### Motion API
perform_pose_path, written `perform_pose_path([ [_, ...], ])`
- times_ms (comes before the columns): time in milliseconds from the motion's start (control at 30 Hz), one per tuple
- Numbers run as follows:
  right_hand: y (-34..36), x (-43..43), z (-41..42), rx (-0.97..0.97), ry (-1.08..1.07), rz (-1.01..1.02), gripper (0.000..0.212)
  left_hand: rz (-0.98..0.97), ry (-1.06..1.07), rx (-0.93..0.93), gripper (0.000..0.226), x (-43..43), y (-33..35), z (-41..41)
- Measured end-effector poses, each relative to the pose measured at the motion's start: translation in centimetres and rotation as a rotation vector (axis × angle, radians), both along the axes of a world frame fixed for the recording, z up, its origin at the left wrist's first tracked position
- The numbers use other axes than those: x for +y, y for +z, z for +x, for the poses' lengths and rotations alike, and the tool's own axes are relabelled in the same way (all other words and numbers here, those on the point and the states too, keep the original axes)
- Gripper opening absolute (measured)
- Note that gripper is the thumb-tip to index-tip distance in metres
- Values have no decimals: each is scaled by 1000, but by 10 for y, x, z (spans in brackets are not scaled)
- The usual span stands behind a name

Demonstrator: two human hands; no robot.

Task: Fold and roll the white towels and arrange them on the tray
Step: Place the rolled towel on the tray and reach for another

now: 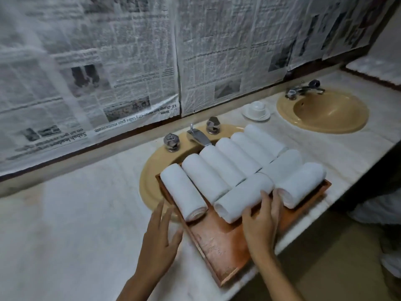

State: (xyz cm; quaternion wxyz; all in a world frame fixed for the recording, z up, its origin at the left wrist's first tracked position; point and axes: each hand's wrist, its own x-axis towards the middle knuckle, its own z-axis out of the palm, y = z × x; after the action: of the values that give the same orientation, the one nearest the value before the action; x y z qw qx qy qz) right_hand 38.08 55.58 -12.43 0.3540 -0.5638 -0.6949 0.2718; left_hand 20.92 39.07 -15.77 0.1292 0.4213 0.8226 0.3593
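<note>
Pressing straight fingers of right hand (262,222) against front-row rolled towel (243,198), nothing pinched. Hovering left hand (161,233) flat, fingers spread, just beside left rim of tray (219,242); contact unclear. Eight white rolls in two rows on the wooden tray, set across beige sink (149,185) in marble counter (76,213). Beyond: cup on saucer (257,107), second sink (325,111).

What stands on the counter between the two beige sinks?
A white cup on a saucer stands on the marble counter between the near sink and the far sink, seen in the head view.
</note>
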Motion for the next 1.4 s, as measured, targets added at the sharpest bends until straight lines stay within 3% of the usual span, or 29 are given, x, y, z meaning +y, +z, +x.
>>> perform_pose_path([
  [167, -18, -75, -57, -154, 376, 199, 45, -177, 291, -60, 85, -136, -52, -6],
  [267, -31, -122, -96, -176, 639, 290, 44, -292, 430, -19, 74, -210, -61, -11],
  [367, -53, -168, -136, -246, 887, 179, 47, -284, 502, 51, 53, -269, -61, -15],
  [500, -87, -212, -194, -467, 1121, 142, 57, -260, 619, 103, 50, -327, -64, -20],
  [700, -93, -235, -262, -723, 1120, 295, 76, -218, 952, 60, 54, -374, -55, -67],
  [833, -98, -241, -279, -756, 1106, 307, 81, -181, 1065, 235, 50, -397, -33, -153],
  [900, -98, -241, -281, -750, 1100, 297, 82, -308, 1073, 277, 54, -408, -23, -203],
  [1000, -97, -241, -282, -728, 1114, 273, 81, -694, 976, 238, 66, -425, -17, -264],
  [1067, -98, -240, -281, -725, 1126, 260, 81, -836, 899, 226, 57, -433, -22, -285],
  [1200, -98, -239, -281, -726, 1113, 256, 82, -740, 932, 304, 29, -437, -23, -299],
  [1300, -97, -239, -283, -707, 1120, 232, 82, -695, 963, 431, 23, -428, -23, -285],
  [1400, -97, -238, -283, -667, 1133, 201, 85, -476, 981, 385, 19, -403, -27, -243],
])
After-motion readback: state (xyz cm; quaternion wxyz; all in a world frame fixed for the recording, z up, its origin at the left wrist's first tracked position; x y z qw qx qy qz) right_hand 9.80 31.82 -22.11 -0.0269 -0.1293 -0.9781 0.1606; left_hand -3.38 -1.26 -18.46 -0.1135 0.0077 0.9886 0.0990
